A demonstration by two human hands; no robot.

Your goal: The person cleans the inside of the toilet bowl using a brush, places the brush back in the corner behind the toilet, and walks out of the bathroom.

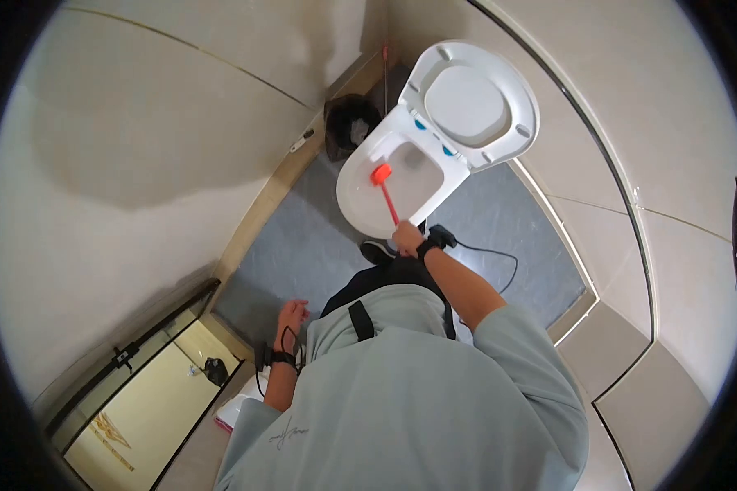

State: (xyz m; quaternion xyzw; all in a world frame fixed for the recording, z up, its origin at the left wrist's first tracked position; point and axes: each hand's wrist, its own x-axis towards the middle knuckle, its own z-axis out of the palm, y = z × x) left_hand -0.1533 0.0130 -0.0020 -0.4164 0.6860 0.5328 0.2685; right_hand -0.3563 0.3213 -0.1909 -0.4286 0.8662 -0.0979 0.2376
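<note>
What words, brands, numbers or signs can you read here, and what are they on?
None is readable.
Grey-green shirt: dark handwriting-like mark, too small and blurred to read.
Lower-left panel: gold marks; I can't tell whether they are writing.
Red toilet brush: no lettering visible.

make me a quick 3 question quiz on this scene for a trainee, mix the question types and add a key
1. True or false: the toilet seat is lowered onto the bowl.
2. Where is the red brush head?
a) at the waste bin
b) at the toilet bowl
c) on the floor
3. Fill in: the brush handle is held in the person's ___ grip.

Key:
1. False; the toilet seat is raised.
2. b
3. right grip
</note>
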